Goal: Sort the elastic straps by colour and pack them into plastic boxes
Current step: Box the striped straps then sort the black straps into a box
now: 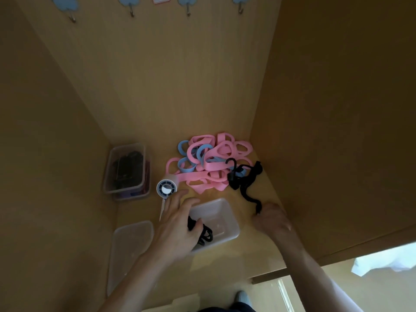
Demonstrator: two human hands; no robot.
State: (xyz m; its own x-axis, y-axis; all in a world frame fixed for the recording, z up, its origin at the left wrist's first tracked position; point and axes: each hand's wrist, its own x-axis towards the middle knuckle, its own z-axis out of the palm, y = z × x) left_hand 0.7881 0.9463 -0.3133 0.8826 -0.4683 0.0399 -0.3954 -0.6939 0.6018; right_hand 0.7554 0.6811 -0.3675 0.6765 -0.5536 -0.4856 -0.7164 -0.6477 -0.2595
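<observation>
A tangle of pink elastic straps [213, 174] with a few blue straps [186, 166] lies at the back right of the wooden shelf. Black straps [245, 176] lie at the pile's right edge, one trailing toward me. My right hand [272, 219] grips the near end of that trailing black strap. An open clear plastic box [227, 218] stands in front of the pile with black straps [206, 235] inside. My left hand [177, 224] hovers over the box's left side, fingers spread, its thumb touching the black straps in the box.
A lidded clear box [126, 167] with dark contents is stacked on another box at the back left. A loose clear lid [130, 246] lies at the front left. A small round white device [166, 188] sits between boxes and pile. Wooden walls close in left, back and right.
</observation>
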